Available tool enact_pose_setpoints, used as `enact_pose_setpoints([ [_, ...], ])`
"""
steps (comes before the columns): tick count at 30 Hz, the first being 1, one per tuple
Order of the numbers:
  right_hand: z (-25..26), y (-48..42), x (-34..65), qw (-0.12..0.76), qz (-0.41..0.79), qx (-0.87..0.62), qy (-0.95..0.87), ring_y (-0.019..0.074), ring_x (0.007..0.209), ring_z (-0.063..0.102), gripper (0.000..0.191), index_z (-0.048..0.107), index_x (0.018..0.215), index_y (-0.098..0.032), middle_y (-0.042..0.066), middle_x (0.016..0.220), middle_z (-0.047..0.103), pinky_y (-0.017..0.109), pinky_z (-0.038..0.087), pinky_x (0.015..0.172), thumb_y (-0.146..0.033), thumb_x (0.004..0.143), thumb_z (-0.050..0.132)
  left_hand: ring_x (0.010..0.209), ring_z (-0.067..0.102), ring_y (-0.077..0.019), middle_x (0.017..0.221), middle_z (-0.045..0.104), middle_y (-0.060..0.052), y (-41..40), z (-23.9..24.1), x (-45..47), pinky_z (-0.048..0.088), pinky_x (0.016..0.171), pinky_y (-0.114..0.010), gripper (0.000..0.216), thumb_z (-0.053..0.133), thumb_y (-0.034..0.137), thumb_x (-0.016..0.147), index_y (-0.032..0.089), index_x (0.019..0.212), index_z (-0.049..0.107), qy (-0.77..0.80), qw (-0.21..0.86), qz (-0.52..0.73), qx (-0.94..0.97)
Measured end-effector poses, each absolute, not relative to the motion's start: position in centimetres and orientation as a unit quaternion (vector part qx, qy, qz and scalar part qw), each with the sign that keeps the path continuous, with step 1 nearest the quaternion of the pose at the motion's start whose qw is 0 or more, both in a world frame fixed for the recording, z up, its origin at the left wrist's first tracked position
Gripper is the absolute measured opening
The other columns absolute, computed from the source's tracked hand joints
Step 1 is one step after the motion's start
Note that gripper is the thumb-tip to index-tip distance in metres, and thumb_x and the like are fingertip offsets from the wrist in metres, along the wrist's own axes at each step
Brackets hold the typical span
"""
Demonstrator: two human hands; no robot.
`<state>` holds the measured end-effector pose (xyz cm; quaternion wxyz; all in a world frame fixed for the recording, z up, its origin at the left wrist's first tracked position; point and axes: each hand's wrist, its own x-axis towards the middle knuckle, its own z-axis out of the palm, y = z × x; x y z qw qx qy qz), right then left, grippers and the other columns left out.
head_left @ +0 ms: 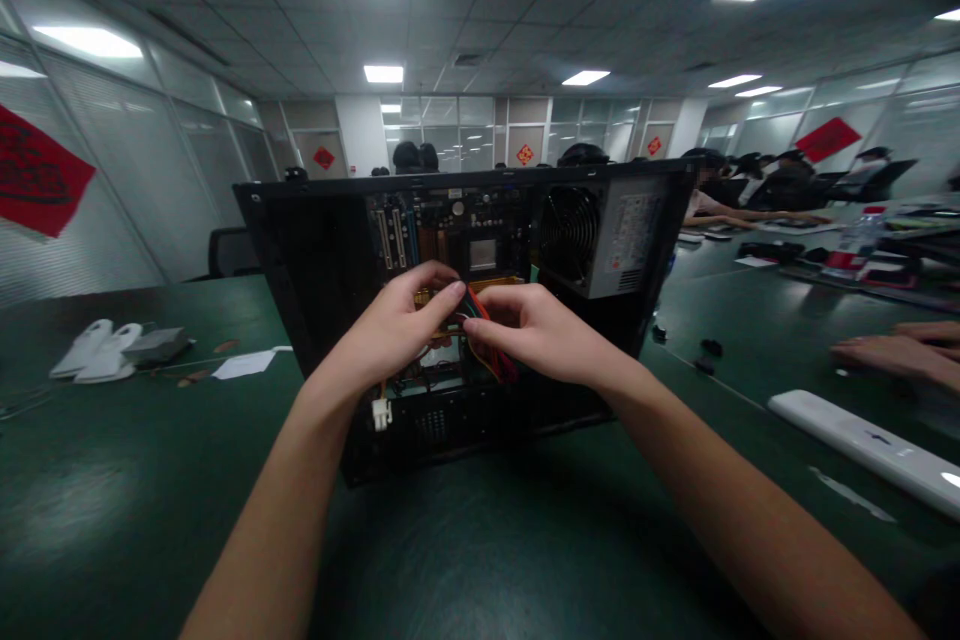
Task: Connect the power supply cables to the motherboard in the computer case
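An open black computer case (300, 260) lies on the dark green table (487, 540), its motherboard (450, 230) and grey power supply (600, 235) exposed. My left hand (405, 325) and my right hand (532, 330) meet over the middle of the case. Both pinch a bundle of red, orange and black wires (487, 340) between their fingertips. A white connector (382, 413) dangles below my left wrist at the case's near edge.
White objects and a grey box (112, 350) with a paper sheet (244, 363) lie at the left. A white bar-shaped device (862, 445) lies at the right, with another person's hands (900, 350) beyond it. Small black parts (709, 350) sit near the case. People sit at the back.
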<state>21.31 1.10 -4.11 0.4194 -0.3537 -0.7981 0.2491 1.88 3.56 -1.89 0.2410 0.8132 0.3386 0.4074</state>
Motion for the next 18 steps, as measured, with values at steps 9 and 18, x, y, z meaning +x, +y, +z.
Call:
enact_pose_setpoints([
  [9,-3.6,2.0,22.3,0.48,0.368,-0.35,-0.715,0.0146,0.077,0.062,0.022,0.064,0.09,-0.015,0.003,0.085,0.068,0.023,0.046,0.064,-0.037,0.084,0.065,0.083,0.069,-0.0196,0.133,0.061,-0.015,3.4,-1.7,1.0,0.058,0.066,-0.031,0.07,0.071,0.024,0.076,0.019,0.142,0.047,0.362,0.337,0.354,0.794],
  [18,-3.8,2.5,22.9,0.503,0.493,-0.294,-0.647,0.0138,0.076,0.062,0.023,0.064,0.084,-0.015,0.003,0.081,0.066,0.027,0.051,0.07,-0.034,0.076,0.073,0.108,0.068,-0.0277,0.116,0.073,-0.013,7.1,-4.4,0.0,0.052,0.097,-0.043,0.034,0.062,0.02,0.08,0.018,0.114,0.069,0.447,0.177,0.335,0.81],
])
